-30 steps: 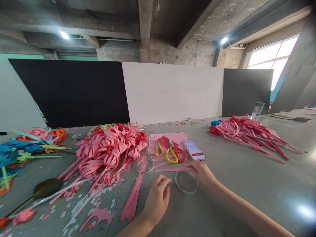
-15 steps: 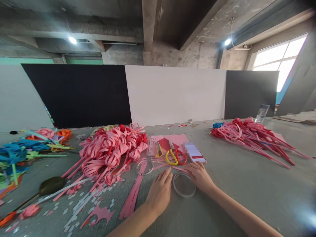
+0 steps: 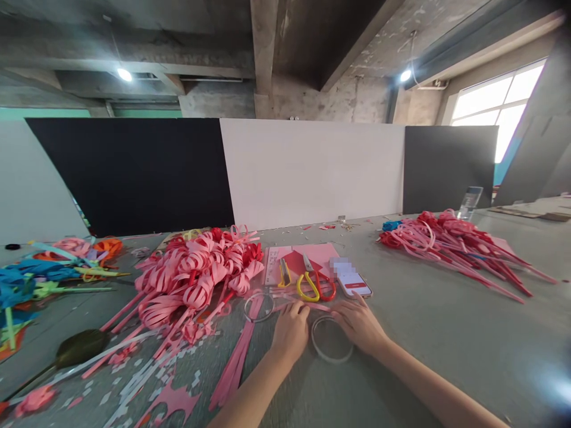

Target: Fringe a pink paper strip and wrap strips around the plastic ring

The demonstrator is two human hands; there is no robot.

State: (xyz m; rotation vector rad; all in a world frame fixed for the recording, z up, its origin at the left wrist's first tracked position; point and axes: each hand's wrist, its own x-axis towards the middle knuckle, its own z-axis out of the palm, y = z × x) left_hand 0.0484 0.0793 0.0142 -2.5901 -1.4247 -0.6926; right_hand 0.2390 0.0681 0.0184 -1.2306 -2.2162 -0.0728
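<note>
My left hand (image 3: 291,334) rests over the grey table, its fingers bent down at the left part of a thin pink strip (image 3: 319,307). At the strip's right part, my right hand (image 3: 359,324) has its thumb and fingers closed on it, with one finger stretched toward the phone (image 3: 354,284). A clear tape roll (image 3: 332,359) lies between and just below the hands. Another ring of tape (image 3: 259,320) is left of my left hand, over flat pink strips (image 3: 236,373). Scissors with yellow and red handles (image 3: 308,288) and a yellow cutter (image 3: 284,272) lie ahead.
Curled pink paper bundles (image 3: 196,273) fill the left centre, beside blue and green strips (image 3: 27,273). More pink bundles (image 3: 450,238) lie at the right, near a clear container (image 3: 470,202). Paper scraps (image 3: 176,401) litter the front left. Upright panels (image 3: 312,172) stand behind.
My left hand has moved forward onto the strip and its fingers have curled in. My right hand has shifted slightly, its fingers now gathered at the strip. The view has moved a little.
</note>
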